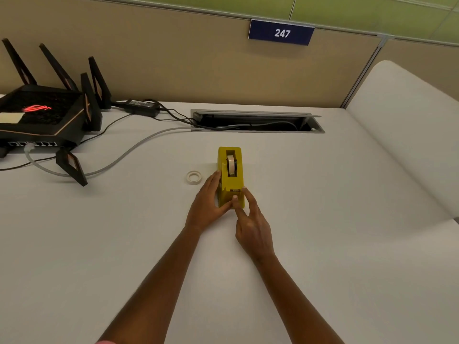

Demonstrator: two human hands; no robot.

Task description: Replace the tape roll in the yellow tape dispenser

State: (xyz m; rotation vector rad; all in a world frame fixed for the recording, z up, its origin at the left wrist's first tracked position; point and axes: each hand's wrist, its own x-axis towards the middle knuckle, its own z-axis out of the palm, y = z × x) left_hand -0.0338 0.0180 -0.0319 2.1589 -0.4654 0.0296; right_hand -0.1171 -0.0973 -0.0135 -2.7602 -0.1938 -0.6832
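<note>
The yellow tape dispenser (230,177) stands on the white desk (323,219), its cutter end toward me. A white tape roll (231,165) sits upright in its slot. A second white tape roll (194,177) lies flat on the desk just left of the dispenser. My left hand (208,204) grips the dispenser's left side and near end, thumb across the front. My right hand (250,222) touches the near right end by the cutter with its fingertips, fingers spread.
A black router (42,115) with tall antennas sits at the far left, with cables (129,150) and a power brick (141,106) trailing to an open cable hatch (255,121) behind the dispenser. A beige partition (198,65) closes the back. A curved white panel (402,135) rises at right.
</note>
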